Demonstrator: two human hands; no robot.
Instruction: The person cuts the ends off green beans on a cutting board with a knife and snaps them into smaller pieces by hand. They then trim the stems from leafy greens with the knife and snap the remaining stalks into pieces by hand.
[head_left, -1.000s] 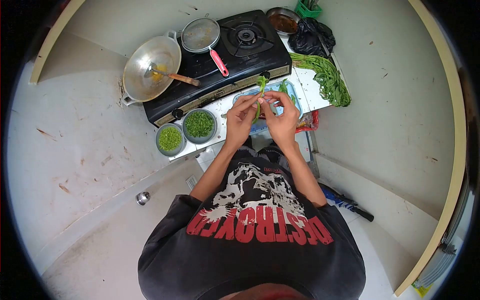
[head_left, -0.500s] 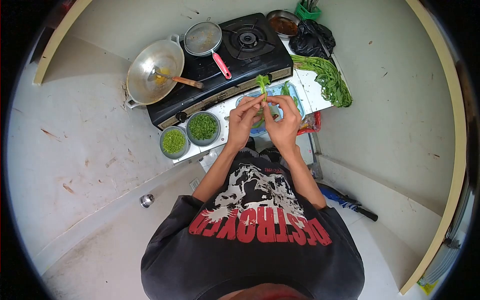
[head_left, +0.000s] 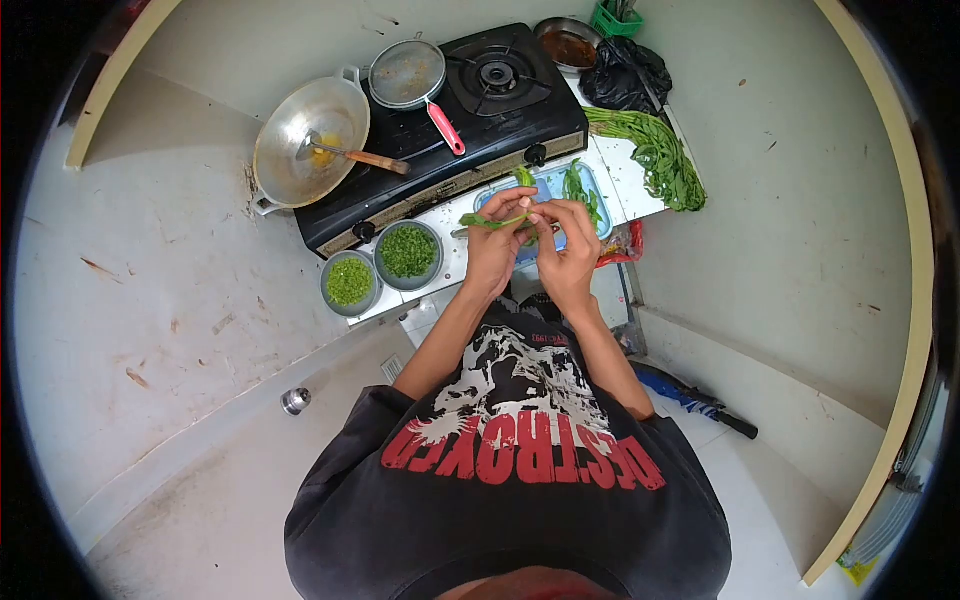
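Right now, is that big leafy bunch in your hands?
No, the big leafy bunch lies on the white counter, apart from the left hand and the right hand.

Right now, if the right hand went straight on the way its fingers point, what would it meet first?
Most likely the left hand, whose fingertips lie ahead by the green sprig; depth is unclear, so the sprig could come first.

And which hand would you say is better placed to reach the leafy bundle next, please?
Probably the right hand: it is nearer the leafy bundle, while the left hand is farther off, with a leafy stem across it.
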